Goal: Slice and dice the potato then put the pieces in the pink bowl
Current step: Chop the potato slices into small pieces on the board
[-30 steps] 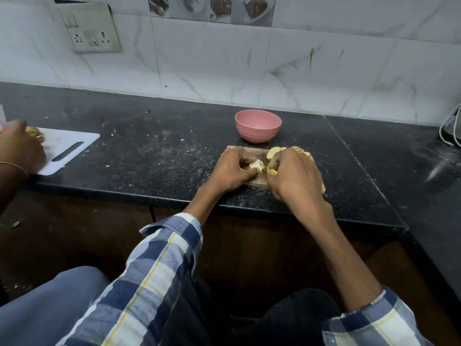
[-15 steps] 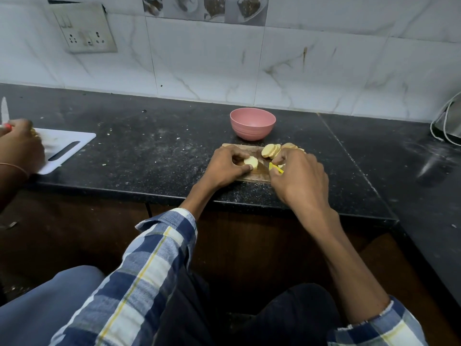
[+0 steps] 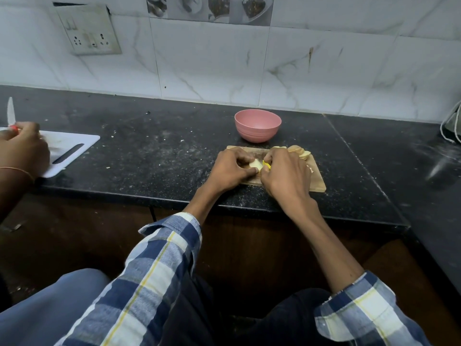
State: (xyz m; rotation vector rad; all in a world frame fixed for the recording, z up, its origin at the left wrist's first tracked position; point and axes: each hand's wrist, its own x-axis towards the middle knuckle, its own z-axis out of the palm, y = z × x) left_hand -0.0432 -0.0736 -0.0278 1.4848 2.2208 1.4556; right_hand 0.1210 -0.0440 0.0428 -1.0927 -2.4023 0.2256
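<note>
A small wooden cutting board (image 3: pixel 318 182) lies near the counter's front edge. On it my left hand (image 3: pixel 230 169) holds a pale potato piece (image 3: pixel 256 164) with curled fingers. My right hand (image 3: pixel 284 177) grips a yellow-handled knife (image 3: pixel 267 165) right beside that piece; its blade is hidden by my fingers. Several round potato slices (image 3: pixel 299 151) are piled at the board's far right corner. The pink bowl (image 3: pixel 257 124) stands just behind the board, with nothing visible in it.
At the left another person's hand (image 3: pixel 23 148) holds a white-bladed knife (image 3: pixel 11 112) over a white cutting board (image 3: pixel 72 149). A tiled wall with a socket plate (image 3: pixel 87 33) backs the black counter. White cables (image 3: pixel 451 128) hang at the far right.
My right hand with the knife has moved back in against the potato piece. The other person's knife at the left has lifted upright.
</note>
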